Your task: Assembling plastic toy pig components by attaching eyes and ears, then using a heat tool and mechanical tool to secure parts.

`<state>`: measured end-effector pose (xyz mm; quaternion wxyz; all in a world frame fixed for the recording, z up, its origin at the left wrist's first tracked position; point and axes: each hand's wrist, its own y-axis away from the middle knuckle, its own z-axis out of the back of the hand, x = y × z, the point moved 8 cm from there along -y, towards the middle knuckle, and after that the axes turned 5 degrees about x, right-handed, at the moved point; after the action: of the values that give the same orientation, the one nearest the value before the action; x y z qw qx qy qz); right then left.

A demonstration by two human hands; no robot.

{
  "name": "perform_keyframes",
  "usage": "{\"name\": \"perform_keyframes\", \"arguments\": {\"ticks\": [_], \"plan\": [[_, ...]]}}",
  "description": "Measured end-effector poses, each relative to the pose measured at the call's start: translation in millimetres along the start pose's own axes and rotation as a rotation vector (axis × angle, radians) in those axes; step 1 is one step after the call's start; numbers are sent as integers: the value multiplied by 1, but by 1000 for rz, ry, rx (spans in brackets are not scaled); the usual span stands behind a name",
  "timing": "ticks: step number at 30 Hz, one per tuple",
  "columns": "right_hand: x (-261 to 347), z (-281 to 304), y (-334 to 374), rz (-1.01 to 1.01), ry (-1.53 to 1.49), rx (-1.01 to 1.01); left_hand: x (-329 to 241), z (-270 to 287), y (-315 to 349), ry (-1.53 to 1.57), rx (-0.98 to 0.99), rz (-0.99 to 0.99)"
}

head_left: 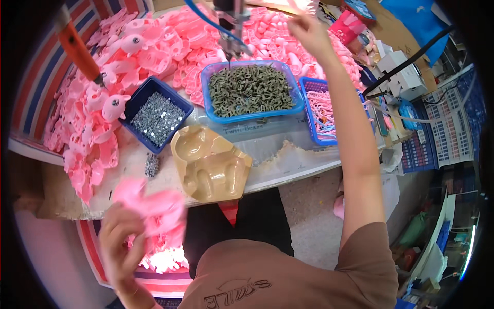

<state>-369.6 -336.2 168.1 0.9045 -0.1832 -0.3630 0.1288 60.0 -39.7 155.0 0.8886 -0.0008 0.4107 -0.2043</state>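
My left hand [121, 234] is at the near left, just off the table's front edge, with its fingers curled at a pink plastic toy part [159, 206]. That part is smeared by motion. My right arm stretches across the table, and my right hand [310, 35] is over the far pile of pink parts [267, 26]; its fingertips are blurred, so I cannot make out a grip. Between the arms a tan moulded fixture [211, 165] with shaped hollows lies at the table edge. Behind it stands a light-blue tub [252, 118] full of dark greenish small pieces.
A dark-blue bin [135, 105] holds small silvery pieces. Beside my right arm sits a blue basket [315, 129] of pink strips. An orange-handled tool [77, 46] hangs at left, and a metal machine head [230, 36] hangs over the tub. Pink animal-shaped parts [114, 107] heap up at left.
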Motion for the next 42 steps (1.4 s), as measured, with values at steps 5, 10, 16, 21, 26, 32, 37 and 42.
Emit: {"name": "perform_keyframes", "arguments": {"ticks": [5, 10, 16, 21, 26, 32, 37, 42], "plan": [[-102, -30, 43, -233, 501, 115, 11, 43, 51, -471, 234, 297], [-74, -32, 52, -178, 742, 127, 59, 39, 74, -425, 175, 431], [-85, -7, 46, -56, 837, -19, 34, -16, 5, -375, 306, 193], [-66, -49, 61, -4, 698, 290, -3, -70, -33, -245, 380, -114], [-52, -6, 60, 12, 659, 64, -34, -110, -51, -224, 421, -309], [41, -56, 119, 47, -293, 805, -34, -135, -86, -91, 151, -245], [112, -109, 189, -189, -720, 1267, -35, -153, -93, -94, 57, -475], [94, -133, 166, -196, -792, 1352, -20, -159, -89, -81, -6, -401]]}}
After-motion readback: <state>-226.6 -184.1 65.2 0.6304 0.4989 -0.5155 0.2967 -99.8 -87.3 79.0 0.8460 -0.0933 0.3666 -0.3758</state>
